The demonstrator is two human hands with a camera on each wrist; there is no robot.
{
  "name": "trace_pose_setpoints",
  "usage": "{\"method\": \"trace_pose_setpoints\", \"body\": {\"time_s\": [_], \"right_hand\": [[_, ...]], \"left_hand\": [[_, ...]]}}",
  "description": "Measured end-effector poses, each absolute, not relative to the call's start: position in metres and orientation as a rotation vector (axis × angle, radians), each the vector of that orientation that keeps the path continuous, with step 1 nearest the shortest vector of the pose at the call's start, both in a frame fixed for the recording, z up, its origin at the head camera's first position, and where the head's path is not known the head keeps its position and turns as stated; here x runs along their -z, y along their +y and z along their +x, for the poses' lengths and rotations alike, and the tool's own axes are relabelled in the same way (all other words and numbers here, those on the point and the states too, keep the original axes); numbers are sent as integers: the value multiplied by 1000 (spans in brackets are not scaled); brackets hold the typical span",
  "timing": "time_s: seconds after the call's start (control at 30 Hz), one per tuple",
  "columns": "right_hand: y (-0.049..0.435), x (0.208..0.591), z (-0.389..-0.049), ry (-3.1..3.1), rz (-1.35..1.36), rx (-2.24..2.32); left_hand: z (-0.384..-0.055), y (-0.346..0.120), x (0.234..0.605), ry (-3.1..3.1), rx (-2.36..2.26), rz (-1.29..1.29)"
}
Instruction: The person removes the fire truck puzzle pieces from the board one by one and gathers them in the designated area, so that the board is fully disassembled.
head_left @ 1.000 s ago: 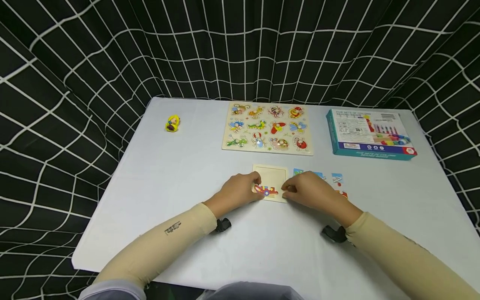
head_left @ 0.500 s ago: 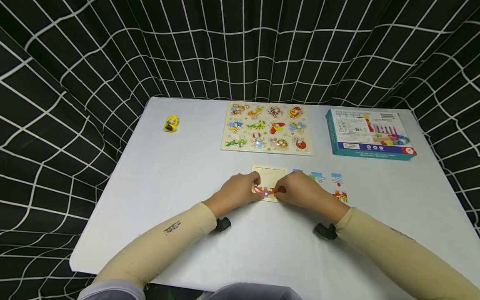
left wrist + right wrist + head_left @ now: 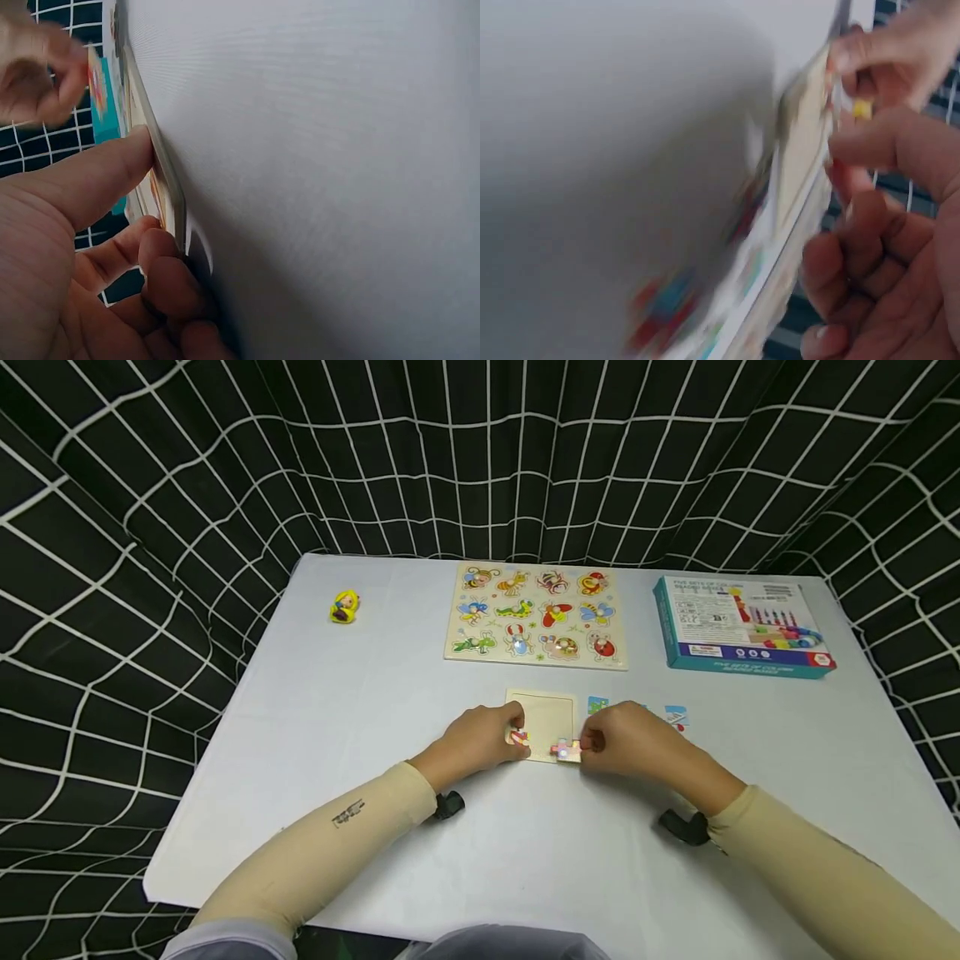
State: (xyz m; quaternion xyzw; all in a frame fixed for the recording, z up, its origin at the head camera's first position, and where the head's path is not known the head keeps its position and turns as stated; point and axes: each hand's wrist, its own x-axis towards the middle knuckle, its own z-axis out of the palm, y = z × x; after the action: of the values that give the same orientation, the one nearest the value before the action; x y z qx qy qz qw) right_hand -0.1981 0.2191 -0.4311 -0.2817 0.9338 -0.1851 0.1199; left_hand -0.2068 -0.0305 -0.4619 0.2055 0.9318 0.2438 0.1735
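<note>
A small square wooden puzzle tray (image 3: 546, 714) lies on the table between the hands. My left hand (image 3: 478, 737) grips its left edge, the thumb (image 3: 127, 161) at the near side and the other fingers curled by the corner. A red-and-white puzzle piece (image 3: 518, 737) sits in the tray's lower left corner, partly covered by that hand. My right hand (image 3: 628, 742) pinches another puzzle piece (image 3: 566, 750), pinkish and knobbed, over the tray's lower right corner. The right wrist view is blurred.
Loose blue-topped puzzle pieces (image 3: 676, 717) lie right of the tray, some hidden behind the right hand. Farther back are an insect peg board (image 3: 536, 617), a teal game box (image 3: 744, 627) and a yellow figurine (image 3: 345, 607). Black netted curtains surround the table.
The right hand first moved left to the red piece, then back right with the pinched puzzle piece, away from the piece at the left corner. The left hand stays at the tray's edge.
</note>
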Motion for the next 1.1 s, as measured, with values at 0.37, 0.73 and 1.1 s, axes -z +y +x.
{"method": "trace_pose_setpoints", "body": {"time_s": [0.37,0.73,1.1], "right_hand": [[312,436,-162,2631,-653,625],[313,443,-161,2640,-726,508],[265,433,-179,2657,-865,577]], "left_hand": [[-206,-30,463,2644,-661,622],[-205,-30,468,2636,-701,564],[-215,-39,472,2523,-855,453]]}}
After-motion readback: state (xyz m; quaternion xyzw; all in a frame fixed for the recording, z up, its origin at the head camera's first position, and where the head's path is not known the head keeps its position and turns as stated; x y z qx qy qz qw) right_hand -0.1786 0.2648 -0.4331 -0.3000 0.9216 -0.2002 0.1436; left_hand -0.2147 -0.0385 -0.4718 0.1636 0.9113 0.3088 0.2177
